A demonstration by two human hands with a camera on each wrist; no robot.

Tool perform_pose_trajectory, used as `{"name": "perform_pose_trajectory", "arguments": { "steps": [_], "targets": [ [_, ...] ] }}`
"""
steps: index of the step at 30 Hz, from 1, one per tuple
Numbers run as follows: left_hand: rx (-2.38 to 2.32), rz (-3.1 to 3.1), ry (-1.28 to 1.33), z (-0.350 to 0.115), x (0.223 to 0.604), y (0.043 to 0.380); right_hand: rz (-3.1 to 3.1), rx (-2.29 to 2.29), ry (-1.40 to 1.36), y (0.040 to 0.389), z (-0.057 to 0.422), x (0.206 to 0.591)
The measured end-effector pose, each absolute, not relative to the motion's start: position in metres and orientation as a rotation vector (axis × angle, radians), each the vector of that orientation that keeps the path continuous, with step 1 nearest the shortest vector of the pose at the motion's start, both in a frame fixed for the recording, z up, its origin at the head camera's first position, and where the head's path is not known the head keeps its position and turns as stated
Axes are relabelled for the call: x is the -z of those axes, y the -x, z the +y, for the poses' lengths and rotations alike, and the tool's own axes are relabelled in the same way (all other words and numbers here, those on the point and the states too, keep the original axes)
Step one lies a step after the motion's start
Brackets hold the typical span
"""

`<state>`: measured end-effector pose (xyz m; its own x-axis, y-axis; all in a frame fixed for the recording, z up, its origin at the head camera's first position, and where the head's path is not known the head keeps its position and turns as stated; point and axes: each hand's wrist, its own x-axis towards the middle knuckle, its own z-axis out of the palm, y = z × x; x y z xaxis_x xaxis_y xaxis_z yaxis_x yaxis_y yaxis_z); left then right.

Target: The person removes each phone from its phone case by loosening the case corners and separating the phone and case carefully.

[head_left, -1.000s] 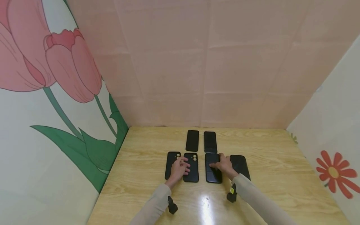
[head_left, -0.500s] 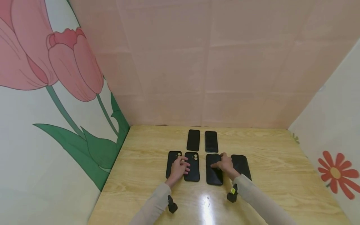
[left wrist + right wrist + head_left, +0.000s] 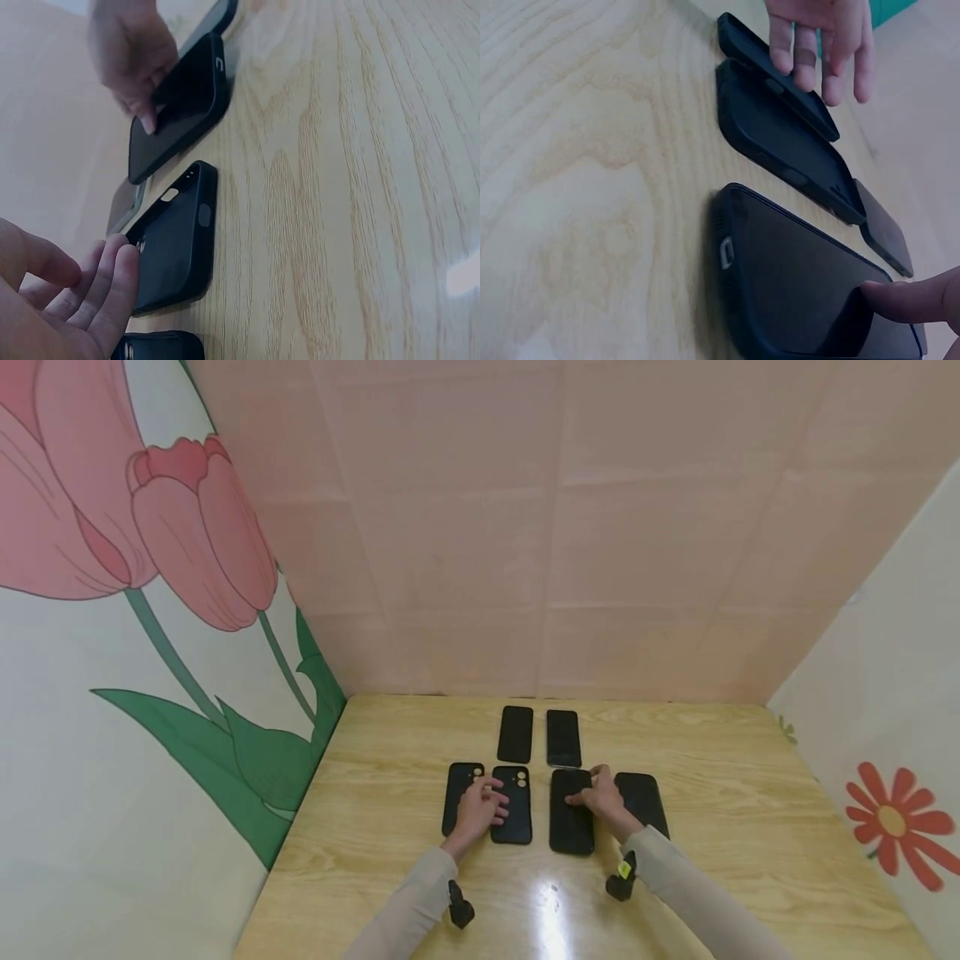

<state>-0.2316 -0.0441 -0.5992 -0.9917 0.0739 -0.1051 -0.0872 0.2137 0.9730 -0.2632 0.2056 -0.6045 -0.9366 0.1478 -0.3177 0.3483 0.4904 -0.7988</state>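
My right hand (image 3: 606,797) grips a dark phone in a black case (image 3: 572,833) at its right side, the thumb pressing on the screen. In the right wrist view the port cut-out shows at the end of the cased phone (image 3: 802,277). My left hand (image 3: 476,810) hangs with loosely bent fingers over two empty black phone cases, holding nothing. One case (image 3: 512,825) lies under its fingertips, the other (image 3: 454,802) just left, partly hidden by the hand. In the left wrist view the nearer case (image 3: 169,259) lies with its hollow side up.
Two bare dark phones, one at left (image 3: 515,735) and one at right (image 3: 563,739), lie farther back on the wooden table (image 3: 712,777). Another black phone-shaped slab (image 3: 647,802) lies right of my right hand, partly behind it. A pink wall (image 3: 540,527) closes off the back.
The cased phone under my right hand has tilted slightly, and its screen has lost the bright reflection. The right thumb has slid a little to the right. The left hand stays in place.
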Motion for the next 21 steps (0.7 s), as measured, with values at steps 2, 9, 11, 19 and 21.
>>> {"name": "perform_pose_trajectory", "arguments": {
  "steps": [2, 9, 11, 19, 21],
  "targets": [
    [-1.896, 2.348, 0.009, -0.045, 0.600, 0.231, 2.517, 1.438, -0.443, 0.262, 0.206, 0.606],
    [-1.893, 2.348, 0.001, -0.045, 0.600, 0.231, 2.529, 1.466, -0.462, 0.260, 0.206, 0.607],
    [-1.897, 2.346, 0.002, -0.044, 0.600, 0.231, 2.539, 1.488, -0.453, 0.259, 0.206, 0.606],
    [-1.936, 2.298, 0.014, -0.043, 0.599, 0.231, 2.574, 1.551, -0.404, 0.256, 0.207, 0.599],
    [-1.938, 2.283, 0.014, -0.042, 0.598, 0.230, 2.585, 1.560, -0.391, 0.255, 0.206, 0.597]
  ]
}}
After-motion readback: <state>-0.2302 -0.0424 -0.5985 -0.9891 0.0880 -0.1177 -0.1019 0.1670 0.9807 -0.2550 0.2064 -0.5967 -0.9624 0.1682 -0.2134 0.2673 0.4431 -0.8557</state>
